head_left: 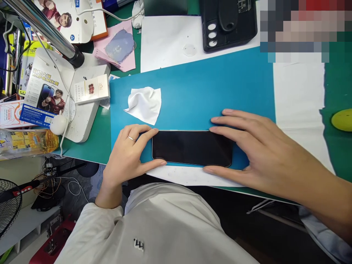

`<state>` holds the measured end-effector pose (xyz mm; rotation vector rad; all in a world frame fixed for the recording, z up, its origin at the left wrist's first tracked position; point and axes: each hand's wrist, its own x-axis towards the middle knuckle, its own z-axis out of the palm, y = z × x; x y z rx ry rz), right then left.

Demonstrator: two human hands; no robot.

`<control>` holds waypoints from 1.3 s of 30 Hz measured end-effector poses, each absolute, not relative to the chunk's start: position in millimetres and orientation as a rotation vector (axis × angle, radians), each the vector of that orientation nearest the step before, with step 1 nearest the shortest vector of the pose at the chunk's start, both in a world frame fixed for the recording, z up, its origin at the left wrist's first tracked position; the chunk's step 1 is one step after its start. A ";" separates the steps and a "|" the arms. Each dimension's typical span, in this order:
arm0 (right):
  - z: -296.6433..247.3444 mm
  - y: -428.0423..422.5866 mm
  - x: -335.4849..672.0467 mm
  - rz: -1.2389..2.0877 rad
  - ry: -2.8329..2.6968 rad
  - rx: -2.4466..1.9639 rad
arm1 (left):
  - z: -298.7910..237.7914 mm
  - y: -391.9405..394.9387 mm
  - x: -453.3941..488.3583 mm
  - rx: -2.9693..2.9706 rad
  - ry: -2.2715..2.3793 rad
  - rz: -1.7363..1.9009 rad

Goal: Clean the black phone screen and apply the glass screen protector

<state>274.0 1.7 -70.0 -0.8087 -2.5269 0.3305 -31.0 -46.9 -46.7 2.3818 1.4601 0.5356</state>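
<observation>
The green surface was partly covered by a blue mat. Between right hand and left hand, each grip clamped on its long edges, a phone was held near the mat's near edge. A white cloth was placed far-left. Steadying seemed in hand; even pressure would next be required.

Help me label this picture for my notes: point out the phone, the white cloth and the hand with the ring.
Phone (191,148): head view, middle of its dark screen.
White cloth (145,105): head view, middle of its creased surface.
Left hand (127,156): head view, back of the hand.
</observation>
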 end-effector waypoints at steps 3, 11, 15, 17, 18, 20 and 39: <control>-70.8 1.3 274.5 0.339 -2.524 -0.822 | -47.9 -46.4 -30.9 2.387 1.471 0.544; -72.9 0.5 275.5 0.365 -2.523 -0.870 | -44.5 -47.7 -31.0 2.357 1.456 0.551; -71.6 0.2 275.6 0.386 -2.528 -0.864 | -42.5 -47.1 -26.8 2.350 1.498 0.564; -71.1 0.2 275.6 0.387 -2.528 -0.861 | -42.4 -45.4 -24.2 2.317 1.523 0.586; -71.0 0.2 275.5 0.386 -2.527 -0.859 | -42.7 -44.0 -22.8 2.295 1.543 0.601; -71.2 0.3 275.2 0.386 -2.519 -0.858 | -43.6 -40.4 -19.8 2.244 1.590 0.636; -81.2 -0.6 276.8 0.506 -2.412 -0.894 | -37.5 -69.6 -20.2 2.401 1.639 0.683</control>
